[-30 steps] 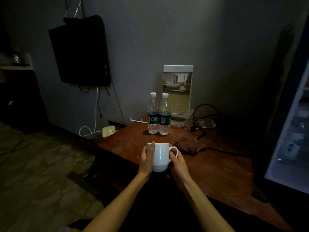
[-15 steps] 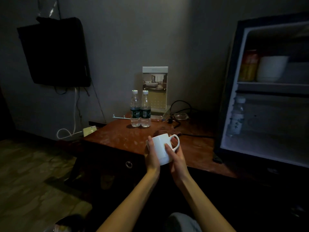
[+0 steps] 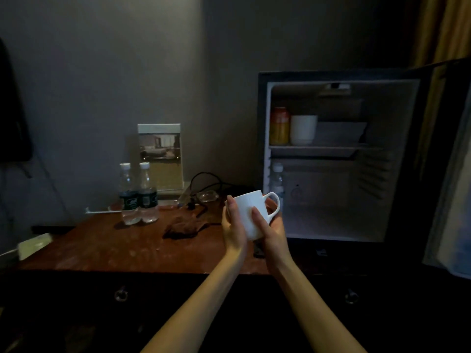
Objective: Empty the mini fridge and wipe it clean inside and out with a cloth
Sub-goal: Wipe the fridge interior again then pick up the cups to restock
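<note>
White mug (image 3: 251, 207) — one, fingers (image 3: 258, 217) of left hand (image 3: 233, 231) and right hand (image 3: 274, 231) wrapped round it | desk (image 3: 102, 248): two bottles (image 3: 130, 200), one cloth (image 3: 184, 226)

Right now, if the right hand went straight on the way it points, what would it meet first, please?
The right hand holds the white mug; past it, probably the water bottle standing lower left in the mini fridge, though depth is unclear.

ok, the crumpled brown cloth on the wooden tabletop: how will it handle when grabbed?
Probably floppy: the crumpled brown cloth lies in soft folds, so it should drape from wherever it is pinched. Likely light, and unlikely to roll or tip, lying flat and low. The black cable ends close behind it; a pull might snag that.
</note>
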Demonstrator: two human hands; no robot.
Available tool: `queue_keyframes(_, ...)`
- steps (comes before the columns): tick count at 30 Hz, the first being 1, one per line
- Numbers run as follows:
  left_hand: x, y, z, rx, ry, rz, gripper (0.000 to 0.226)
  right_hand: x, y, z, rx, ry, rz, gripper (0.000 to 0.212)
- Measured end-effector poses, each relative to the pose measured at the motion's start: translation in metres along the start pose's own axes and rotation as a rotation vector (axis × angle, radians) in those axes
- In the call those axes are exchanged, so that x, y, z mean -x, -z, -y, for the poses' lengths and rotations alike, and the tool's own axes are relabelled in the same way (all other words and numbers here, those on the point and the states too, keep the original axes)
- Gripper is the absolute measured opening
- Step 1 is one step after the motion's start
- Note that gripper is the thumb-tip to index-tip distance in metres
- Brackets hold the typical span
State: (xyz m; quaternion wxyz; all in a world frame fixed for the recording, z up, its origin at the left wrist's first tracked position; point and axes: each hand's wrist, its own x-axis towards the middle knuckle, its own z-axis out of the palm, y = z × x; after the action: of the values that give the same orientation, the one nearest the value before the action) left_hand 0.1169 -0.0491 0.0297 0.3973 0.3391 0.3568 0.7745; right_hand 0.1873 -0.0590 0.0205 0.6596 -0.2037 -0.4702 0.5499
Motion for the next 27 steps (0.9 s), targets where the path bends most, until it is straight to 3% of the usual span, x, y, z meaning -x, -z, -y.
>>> queue_keyframes(3, 0.003, -0.030, 0.006, -0.014, -0.017, 0.109, 0.062, -0.010, 0.018, 0.019, 0.007, 0.040, -0.063, 0.053)
queue_keyframes(6, 0.001, -0.060, 0.014, -0.040, -0.069, 0.174, 0.065, -0.030, 0.037, 0.039, 0.017, 0.066, -0.192, 0.030)
queue_keyframes(10, -0.009, -0.096, 0.027, -0.195, -0.190, 0.276, 0.096, -0.070, 0.070, 0.066, 0.097, 0.117, -0.394, 0.013)
queue_keyframes(14, -0.027, -0.142, 0.015, -0.219, -0.254, 0.278, 0.078, -0.102, 0.092, 0.095, 0.354, 0.210, -0.375, 0.015)
queue_keyframes(16, -0.041, -0.167, 0.003, -0.129, -0.208, 0.260, 0.057, -0.111, 0.101, 0.104, 0.502, 0.390, -0.387, 0.033)
queue_keyframes(18, -0.058, -0.187, -0.001, -0.105, -0.166, 0.304, 0.062, -0.119, 0.107, 0.115, 0.633, 0.516, -0.325, 0.047)
queue_keyframes(22, -0.079, -0.213, 0.001, -0.063, -0.107, 0.588, 0.098, -0.143, 0.114, 0.136, 0.805, 0.502, -0.127, 0.070)
queue_keyframes(25, -0.090, -0.225, -0.001, -0.059, -0.091, 0.781, 0.094, -0.163, 0.118, 0.147, 0.775, 0.452, -0.134, 0.095)
queue_keyframes(27, -0.097, -0.231, -0.002, -0.137, -0.171, 0.855, 0.102, -0.174, 0.124, 0.157, 0.677, 0.437, -0.153, 0.100)
